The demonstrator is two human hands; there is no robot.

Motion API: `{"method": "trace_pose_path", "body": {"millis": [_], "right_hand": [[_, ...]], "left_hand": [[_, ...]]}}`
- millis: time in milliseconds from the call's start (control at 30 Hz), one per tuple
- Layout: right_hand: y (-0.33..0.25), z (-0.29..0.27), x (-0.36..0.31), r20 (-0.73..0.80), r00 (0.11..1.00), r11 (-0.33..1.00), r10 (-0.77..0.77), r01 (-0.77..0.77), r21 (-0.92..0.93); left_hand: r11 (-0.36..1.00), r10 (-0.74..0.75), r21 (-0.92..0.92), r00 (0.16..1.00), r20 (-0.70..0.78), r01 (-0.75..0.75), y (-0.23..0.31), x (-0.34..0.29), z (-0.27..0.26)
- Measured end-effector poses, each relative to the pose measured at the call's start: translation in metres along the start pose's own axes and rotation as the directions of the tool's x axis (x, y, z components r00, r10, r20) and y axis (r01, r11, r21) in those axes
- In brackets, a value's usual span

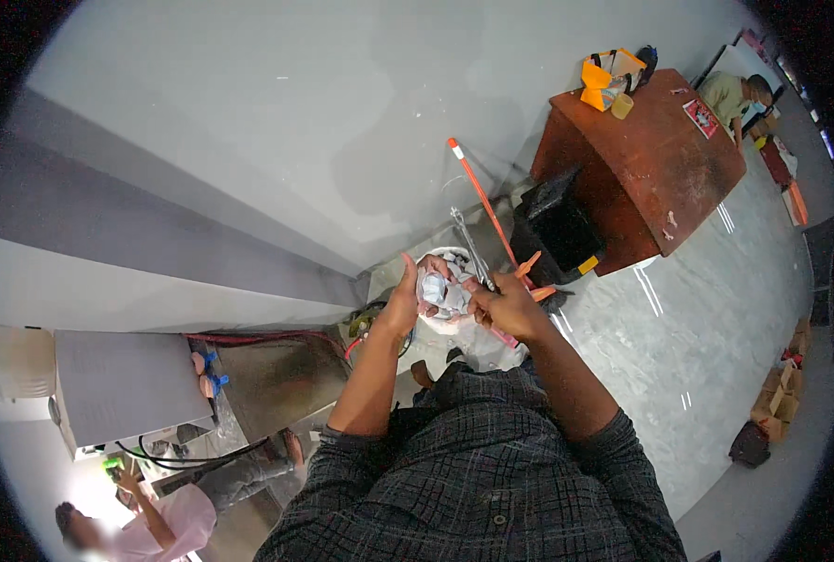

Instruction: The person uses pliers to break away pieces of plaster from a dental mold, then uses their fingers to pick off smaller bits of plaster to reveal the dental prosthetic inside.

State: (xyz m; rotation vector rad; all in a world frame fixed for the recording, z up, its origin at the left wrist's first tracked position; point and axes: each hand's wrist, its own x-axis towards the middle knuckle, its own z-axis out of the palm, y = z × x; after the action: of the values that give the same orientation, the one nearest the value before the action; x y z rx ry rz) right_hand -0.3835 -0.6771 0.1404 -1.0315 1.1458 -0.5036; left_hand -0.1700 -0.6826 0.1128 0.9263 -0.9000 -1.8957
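Thumb-out left hand is sitting by the bucket at nine o'clock, curled right hand at three, maybe for reaching in; can't tell what they're holding

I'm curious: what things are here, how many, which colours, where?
Bucket: 1, white, centre
Scraps: several, whitish, in bucket
Metal tool: 1, silver, by bucket
Pole: 1, orange-red, near bin
Bin: 1, black, beside desk
Desk: 1, brown, upper right
Bag: 1, orange, on desk
Cup: 1, yellow, on desk
Cabinet: 1, grey, lower left
Boxes: several, brown, right edge
Co-worker: 1, pink top, lower left
Second co-worker: 1, greenish top, beyond desk
Shirt: 1, dark checked, bottom
Left hand: 1, bare, bucket's left
Right hand: 1, bare, bucket's right
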Motion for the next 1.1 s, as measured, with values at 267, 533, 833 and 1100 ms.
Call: {"method": "trace_pose_path", "body": {"millis": [267,533,833,1100], "right_hand": [[-0.008,0.005,-0.01,0.03,1.0,0.975,0.003,-0.01,0.223],[0.013,0.028,0.015,-0.117,0.968,0.961,-0.222,0.238,0.14],[-0.001,0.04,-0.005,-0.197,0.605,0.611,-0.772,0.62,-0.492],[0.016,0.031,-0.016,-0.044,0.673,0.566,-0.739,0.583,-0.583]], "left_hand": [[0.995,0.034,0.093,0.999,0.022,-0.036,0.01,-0.01,-0.012],[0.856,0.281,0.475,0.955,-0.094,-0.205,-0.014,0.005,0.004],[0.865,-0.05,-0.477,0.919,-0.392,-0.156,-0.012,0.008,0.045],[0.65,-0.097,-0.76,0.988,-0.122,-0.03,-0.028,0.007,0.02]]}}
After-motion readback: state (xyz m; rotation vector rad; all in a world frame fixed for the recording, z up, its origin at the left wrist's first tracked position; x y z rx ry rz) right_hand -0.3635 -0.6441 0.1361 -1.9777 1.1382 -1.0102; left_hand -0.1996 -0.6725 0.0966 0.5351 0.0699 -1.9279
